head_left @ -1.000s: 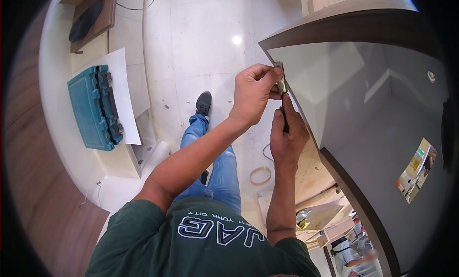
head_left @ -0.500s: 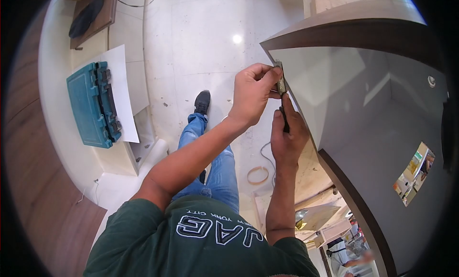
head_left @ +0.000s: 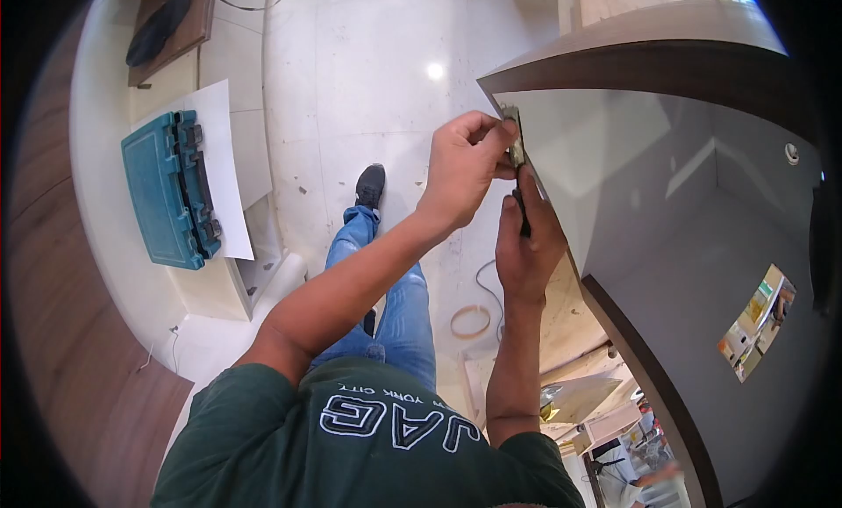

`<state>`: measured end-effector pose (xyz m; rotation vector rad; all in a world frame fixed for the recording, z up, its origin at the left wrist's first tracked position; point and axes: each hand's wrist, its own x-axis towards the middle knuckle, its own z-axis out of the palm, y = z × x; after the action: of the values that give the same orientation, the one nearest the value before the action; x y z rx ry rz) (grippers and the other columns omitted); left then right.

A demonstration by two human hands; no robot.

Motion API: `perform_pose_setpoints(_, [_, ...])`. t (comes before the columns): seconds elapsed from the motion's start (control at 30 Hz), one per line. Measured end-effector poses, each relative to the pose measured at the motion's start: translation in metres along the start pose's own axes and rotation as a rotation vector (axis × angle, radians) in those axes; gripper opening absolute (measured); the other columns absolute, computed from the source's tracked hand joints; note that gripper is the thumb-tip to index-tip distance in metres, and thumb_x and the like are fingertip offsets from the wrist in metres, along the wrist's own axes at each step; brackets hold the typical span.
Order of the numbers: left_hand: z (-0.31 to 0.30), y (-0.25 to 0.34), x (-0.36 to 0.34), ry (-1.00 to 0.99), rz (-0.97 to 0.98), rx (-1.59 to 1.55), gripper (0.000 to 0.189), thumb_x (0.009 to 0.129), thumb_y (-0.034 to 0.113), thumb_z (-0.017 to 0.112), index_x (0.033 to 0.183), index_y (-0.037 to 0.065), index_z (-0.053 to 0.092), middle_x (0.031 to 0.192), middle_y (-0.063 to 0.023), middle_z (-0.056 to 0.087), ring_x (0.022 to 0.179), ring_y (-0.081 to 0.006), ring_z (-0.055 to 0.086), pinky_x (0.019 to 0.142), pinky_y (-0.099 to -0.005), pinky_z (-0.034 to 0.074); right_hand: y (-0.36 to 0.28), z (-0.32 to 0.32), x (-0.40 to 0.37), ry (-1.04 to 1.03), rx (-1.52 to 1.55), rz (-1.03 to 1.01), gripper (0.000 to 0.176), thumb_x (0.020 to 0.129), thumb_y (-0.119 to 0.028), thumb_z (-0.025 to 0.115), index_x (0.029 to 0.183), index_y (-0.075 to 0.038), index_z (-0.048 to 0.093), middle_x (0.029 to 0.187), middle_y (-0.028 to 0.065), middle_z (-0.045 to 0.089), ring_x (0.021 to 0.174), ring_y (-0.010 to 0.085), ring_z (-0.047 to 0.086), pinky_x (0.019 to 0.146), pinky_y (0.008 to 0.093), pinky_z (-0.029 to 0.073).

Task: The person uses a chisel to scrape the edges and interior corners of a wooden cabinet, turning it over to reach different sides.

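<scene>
The left hand (head_left: 460,175) pinches a small flat silvery-gold metal piece (head_left: 516,146) between thumb and fingers, right at the floor-side edge of the big grey-lined cabinet with dark brown wood trim (head_left: 631,139). The right hand (head_left: 531,254) is just below it along the same cabinet edge, closed around a slim black object (head_left: 524,218), with its index finger stretched toward the metal piece. Whether the black object meets the metal piece is hidden by the fingers.

The metal piece looks light, stiff and thin, hardly fragile, though its smooth face could slip under a fingertip. Its long edges seem the best hold, pinched as the left hand has it, leaving the side against the cabinet free.

The clearest writing is on the dark green cloth shirt (head_left: 368,447) the person wears, below the cabinet in view: large white-outlined letters "JAG" and, in smaller white print, "YORK CITY", with the word before it hard to make out. Across the floor from the cabinet, the closed teal plastic case with dark latches (head_left: 162,192) shows no readable brand.
</scene>
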<state>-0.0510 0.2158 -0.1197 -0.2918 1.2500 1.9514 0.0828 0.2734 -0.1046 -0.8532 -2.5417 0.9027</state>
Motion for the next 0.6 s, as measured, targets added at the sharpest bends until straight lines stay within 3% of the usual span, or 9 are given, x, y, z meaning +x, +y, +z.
perform_pose_setpoints(0.2, [-0.001, -0.004, -0.007, -0.007, 0.022, 0.029, 0.023, 0.101, 0.02, 0.069, 0.099, -0.003, 0.069, 0.088, -0.0099, 0.072, 0.076, -0.0159, 0.071, 0.069, -0.0313, 0.064, 0.003, -0.003, -0.007, -0.026, -0.012, 0.014, 0.044, 0.093, -0.008, 0.07, 0.137, -0.011, 0.07, 0.072, 0.0059, 0.061, 0.064, 0.0203, 0.06, 0.061, 0.0354, 0.051])
perform_pose_setpoints(0.27, [-0.001, 0.0, -0.004, 0.006, 0.01, 0.005, 0.024, 0.1, 0.019, 0.07, 0.098, -0.005, 0.068, 0.085, -0.0091, 0.071, 0.07, -0.0132, 0.069, 0.063, -0.0277, 0.061, 0.002, -0.003, -0.002, -0.032, -0.009, 0.003, 0.044, 0.093, -0.007, 0.07, 0.137, -0.011, 0.07, 0.071, 0.0055, 0.061, 0.063, 0.0202, 0.06, 0.061, 0.0355, 0.051])
perform_pose_setpoints(0.33, [-0.001, 0.002, -0.002, -0.003, 0.005, 0.004, 0.024, 0.1, 0.019, 0.07, 0.098, -0.005, 0.067, 0.085, -0.0091, 0.071, 0.07, -0.0132, 0.069, 0.062, -0.0279, 0.061, -0.004, -0.007, 0.001, -0.102, -0.044, 0.046, 0.041, 0.093, -0.002, 0.067, 0.134, 0.0, 0.069, 0.11, 0.0184, 0.077, 0.089, 0.0254, 0.074, 0.081, 0.035, 0.058])
perform_pose_setpoints(0.6, [0.001, 0.002, 0.0, 0.009, -0.014, -0.016, 0.025, 0.1, 0.02, 0.07, 0.095, -0.004, 0.066, 0.084, -0.0094, 0.07, 0.07, -0.014, 0.07, 0.061, -0.0282, 0.061, -0.007, -0.005, 0.005, -0.084, -0.017, 0.053, 0.04, 0.095, -0.002, 0.066, 0.134, 0.001, 0.069, 0.121, 0.0192, 0.076, 0.106, 0.029, 0.075, 0.091, 0.0368, 0.058])
